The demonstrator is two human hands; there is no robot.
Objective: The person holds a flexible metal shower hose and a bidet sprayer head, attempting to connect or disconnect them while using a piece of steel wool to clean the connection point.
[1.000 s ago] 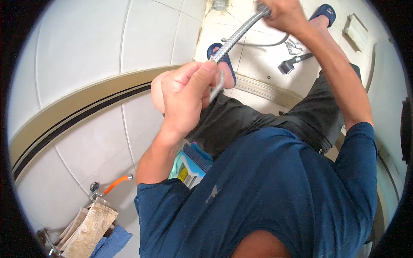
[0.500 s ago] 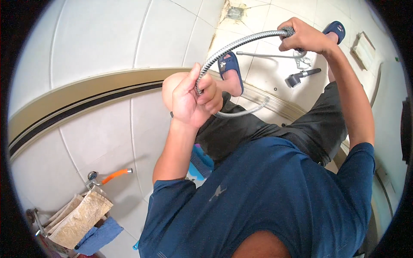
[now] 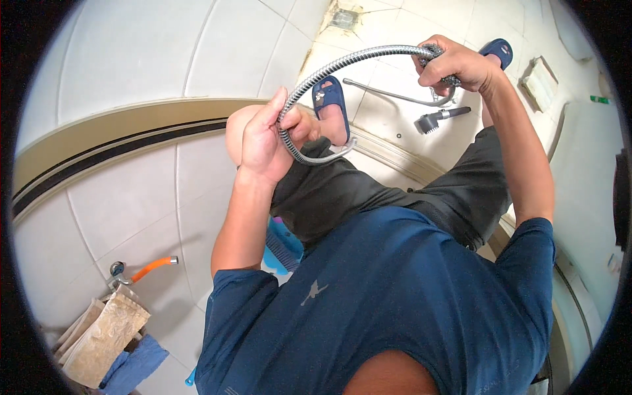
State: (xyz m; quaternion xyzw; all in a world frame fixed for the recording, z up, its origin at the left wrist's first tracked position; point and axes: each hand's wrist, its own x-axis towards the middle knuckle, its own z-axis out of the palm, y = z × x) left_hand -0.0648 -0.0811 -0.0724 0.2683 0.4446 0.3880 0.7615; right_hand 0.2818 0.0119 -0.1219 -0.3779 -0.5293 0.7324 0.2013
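Note:
A silver ribbed metal shower hose (image 3: 359, 56) arches between my two hands. My left hand (image 3: 266, 141) has its fingers curled round the hose, thumb pointing up. Below that hand the hose bends in a short curve above my left knee. My right hand (image 3: 457, 66) is closed on a grey, curly wire scouring pad (image 3: 432, 54), which wraps the hose at the top of the arch. Beyond it the other stretch of hose (image 3: 388, 95) hangs over the floor, with a fitting at its tip. A black and grey shower head (image 3: 434, 120) lies on the floor tiles below my right hand.
A raised door sill (image 3: 388, 155) crosses between my slippered feet. A floor drain (image 3: 345, 18) lies at the far corner. Tiled wall stands on the left, with an orange-hosed tap (image 3: 155, 266) and hanging towels (image 3: 108, 336). A white slab (image 3: 540, 84) is at the far right.
The lower hose has drawn in toward my left hand, forming a tighter curve. My left-hand fingers look looser round it. The whole view has shifted slightly to the right.

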